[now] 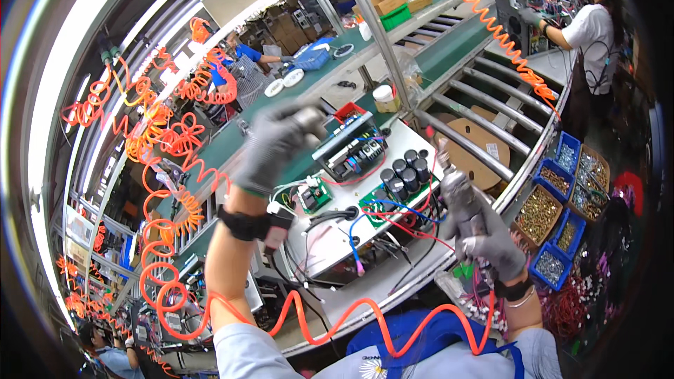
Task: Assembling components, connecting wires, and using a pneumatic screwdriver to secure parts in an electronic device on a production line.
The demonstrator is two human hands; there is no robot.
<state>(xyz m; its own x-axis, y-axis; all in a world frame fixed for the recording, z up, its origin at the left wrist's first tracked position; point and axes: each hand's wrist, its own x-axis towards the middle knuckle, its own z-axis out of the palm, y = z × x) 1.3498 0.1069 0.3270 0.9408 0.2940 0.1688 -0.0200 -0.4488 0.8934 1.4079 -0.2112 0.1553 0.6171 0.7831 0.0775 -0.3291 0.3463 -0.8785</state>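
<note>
Between my two gloved hands lies a white panel bearing circuit boards, black capacitors and a heat-sink module. My right hand has its fingers wrapped around a driver-like tool beside the panel's right edge. My left hand, blurred, is near the module; whether its fingers hold anything, I cannot tell.
</note>
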